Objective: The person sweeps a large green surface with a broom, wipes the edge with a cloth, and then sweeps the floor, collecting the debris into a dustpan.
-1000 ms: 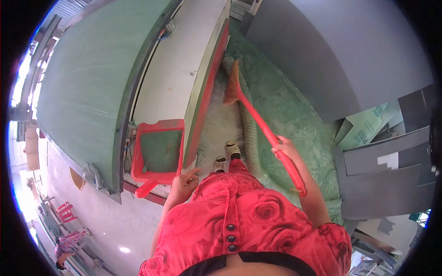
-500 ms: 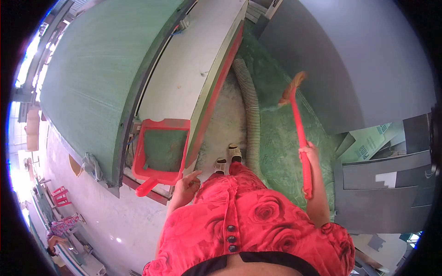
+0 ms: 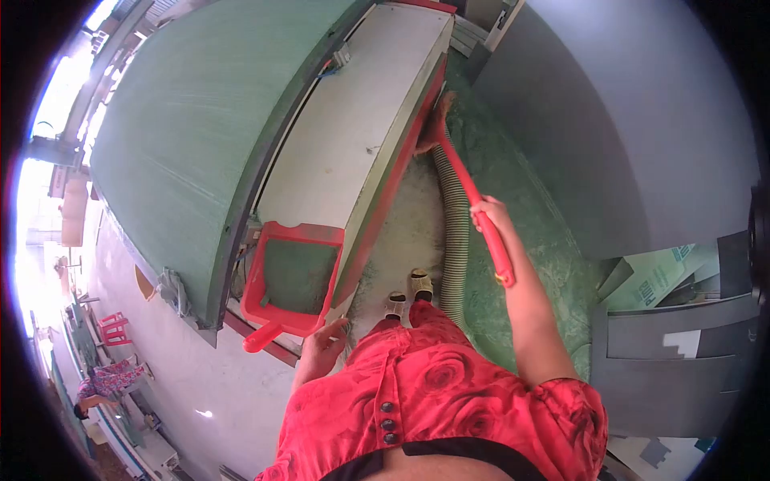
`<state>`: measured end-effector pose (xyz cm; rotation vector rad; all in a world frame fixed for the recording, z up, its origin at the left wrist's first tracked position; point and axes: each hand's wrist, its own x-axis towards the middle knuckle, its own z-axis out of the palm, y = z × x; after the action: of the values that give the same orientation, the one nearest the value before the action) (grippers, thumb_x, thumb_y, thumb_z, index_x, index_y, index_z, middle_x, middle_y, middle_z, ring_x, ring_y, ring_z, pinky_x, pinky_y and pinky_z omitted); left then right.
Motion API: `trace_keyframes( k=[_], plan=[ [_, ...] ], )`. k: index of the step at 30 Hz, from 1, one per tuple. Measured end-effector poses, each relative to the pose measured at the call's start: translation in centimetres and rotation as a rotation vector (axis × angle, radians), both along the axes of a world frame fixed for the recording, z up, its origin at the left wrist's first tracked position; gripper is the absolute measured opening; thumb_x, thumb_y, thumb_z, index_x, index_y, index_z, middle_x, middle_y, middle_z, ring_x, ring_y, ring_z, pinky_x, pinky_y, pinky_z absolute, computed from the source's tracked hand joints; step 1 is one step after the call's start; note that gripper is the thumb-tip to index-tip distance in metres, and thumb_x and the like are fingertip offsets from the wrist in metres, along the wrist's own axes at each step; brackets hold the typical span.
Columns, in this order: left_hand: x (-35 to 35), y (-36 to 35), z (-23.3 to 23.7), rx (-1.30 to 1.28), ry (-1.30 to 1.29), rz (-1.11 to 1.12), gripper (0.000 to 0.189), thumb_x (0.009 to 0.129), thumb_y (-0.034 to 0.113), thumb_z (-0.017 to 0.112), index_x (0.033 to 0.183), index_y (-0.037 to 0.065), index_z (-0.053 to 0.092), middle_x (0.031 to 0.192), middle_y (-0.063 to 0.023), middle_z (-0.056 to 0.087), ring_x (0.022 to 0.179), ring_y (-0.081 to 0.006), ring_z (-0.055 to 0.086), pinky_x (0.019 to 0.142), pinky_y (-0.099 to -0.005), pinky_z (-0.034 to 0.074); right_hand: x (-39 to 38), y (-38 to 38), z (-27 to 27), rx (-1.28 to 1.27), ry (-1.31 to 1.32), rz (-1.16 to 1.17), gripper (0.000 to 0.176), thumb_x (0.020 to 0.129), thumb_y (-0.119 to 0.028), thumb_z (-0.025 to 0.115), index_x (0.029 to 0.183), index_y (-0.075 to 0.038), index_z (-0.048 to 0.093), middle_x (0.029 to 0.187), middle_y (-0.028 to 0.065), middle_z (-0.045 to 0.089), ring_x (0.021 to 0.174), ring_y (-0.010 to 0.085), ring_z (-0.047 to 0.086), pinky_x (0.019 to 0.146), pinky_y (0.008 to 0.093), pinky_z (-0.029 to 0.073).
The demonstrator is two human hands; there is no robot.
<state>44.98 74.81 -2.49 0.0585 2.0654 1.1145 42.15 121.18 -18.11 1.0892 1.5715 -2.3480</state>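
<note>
My right hand (image 3: 491, 215) is wrapped round the red handle of a hand brush (image 3: 465, 176). The brush's brown bristles point away from me, over the grey hose beside the red side of the machine. Close to the near end of the machine is my left hand (image 3: 322, 349), empty, with its fingers loosely apart. Just beyond it a red dustpan (image 3: 340, 272) rests at the end of the white machine top (image 3: 337, 120). Green dust lies inside the pan, and its handle points towards me.
A ribbed hose (image 3: 455, 240) runs along the dusty green floor by my feet. Large grey sheets (image 3: 626, 120) stand to the right, with offcuts (image 3: 666, 272) below. A green panel (image 3: 192, 120) lies at left. Another person (image 3: 112, 383) and a red stool (image 3: 114, 329) are far left.
My right hand has moved forward and left with the brush, bringing its bristles from the green floor area to the machine's red side. The left hand stays near the dustpan.
</note>
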Motion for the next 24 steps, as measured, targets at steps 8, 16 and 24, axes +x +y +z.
trace_keyframes(
  k=[8, 16, 24],
  plan=[
    [0.6, -1.0, -0.3, -0.050, -0.080, 0.057, 0.040, 0.078, 0.007, 0.054, 0.118, 0.005, 0.054, 0.082, 0.0000, 0.057, 0.064, -0.0078, 0.052, 0.063, -0.0233, 0.044, 4.7, 4.2, -4.7, -0.168, -0.063, -0.084, 0.017, 0.070, -0.012, 0.060, 0.079, 0.001, 0.052, 0.057, 0.0108, 0.054, 0.041, 0.0199, 0.052, 0.036, 0.0311, 0.043],
    [-1.1, 1.7, 0.1, 0.006, -0.014, -0.036, 0.040, 0.076, 0.005, 0.053, 0.116, 0.005, 0.056, 0.080, -0.0021, 0.058, 0.067, -0.0079, 0.054, 0.063, -0.0237, 0.045, 12.9, 0.3, 3.8, 0.225, -0.143, -0.343, 0.042, 0.069, -0.005, 0.061, 0.110, -0.001, 0.050, 0.061, 0.0084, 0.055, 0.043, 0.0162, 0.053, 0.036, 0.0277, 0.042],
    [-5.8, 6.7, 3.0, 0.005, 0.388, -0.325, 0.041, 0.072, 0.004, 0.053, 0.113, 0.005, 0.056, 0.089, -0.0147, 0.060, 0.078, -0.0241, 0.061, 0.068, -0.0319, 0.047, 14.5, -5.1, 5.5, 0.086, -0.073, -0.194, 0.059, 0.067, -0.001, 0.063, 0.123, 0.002, 0.045, 0.062, 0.0099, 0.057, 0.043, 0.0169, 0.054, 0.039, 0.0274, 0.042]
  ],
)
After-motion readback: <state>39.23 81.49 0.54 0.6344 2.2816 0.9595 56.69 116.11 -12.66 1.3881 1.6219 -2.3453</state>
